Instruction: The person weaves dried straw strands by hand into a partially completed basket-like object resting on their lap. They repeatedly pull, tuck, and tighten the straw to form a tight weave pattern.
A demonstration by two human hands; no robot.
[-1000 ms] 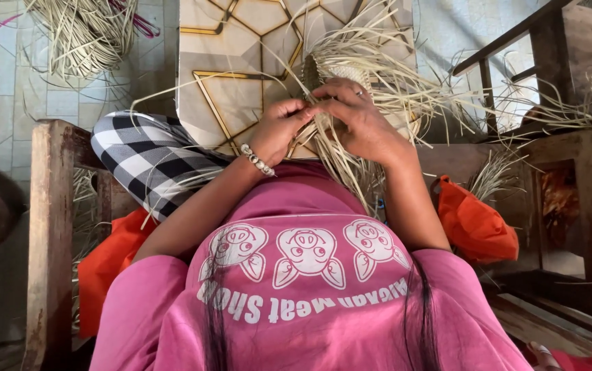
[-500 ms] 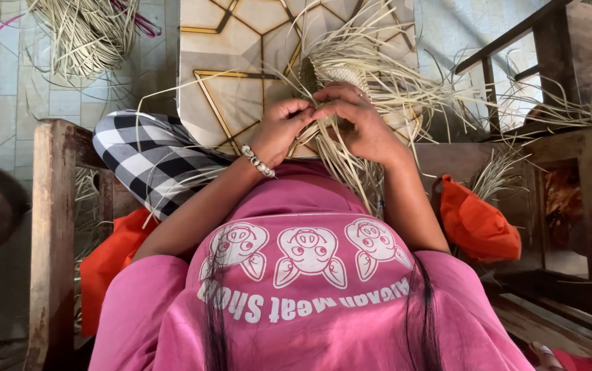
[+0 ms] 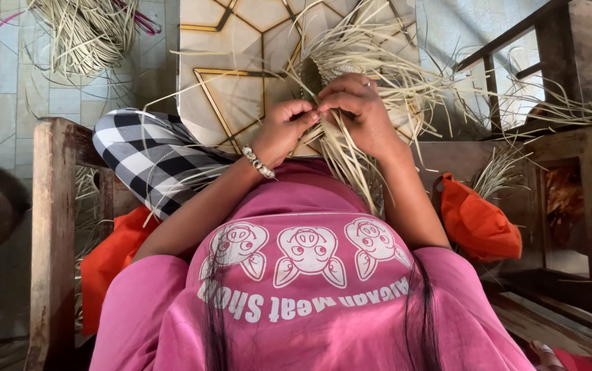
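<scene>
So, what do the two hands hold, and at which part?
Both the left hand and right hand pinch pale straw strands at their upper ends, beside the woven piece.

Straw strips [image 3: 351, 148]: dry, matt plant fibre.
Chair frame [image 3: 52, 227]: rough, worn wood.
Shirt [image 3: 309, 288]: soft pink cloth.
Bracelet [image 3: 259, 163]: glossy beads.

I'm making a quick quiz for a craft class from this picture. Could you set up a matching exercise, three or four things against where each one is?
Things:
1. woven straw piece
2. bead bracelet
3. loose straw bundle
4. orange cloth

Places:
A. on the tiled floor, top left
B. on the left hand wrist
C. by the wooden seat, beside the right arm
D. at the fingertips of both hands, under the right hand

Pairs: 1-D, 2-B, 3-A, 4-C
</scene>
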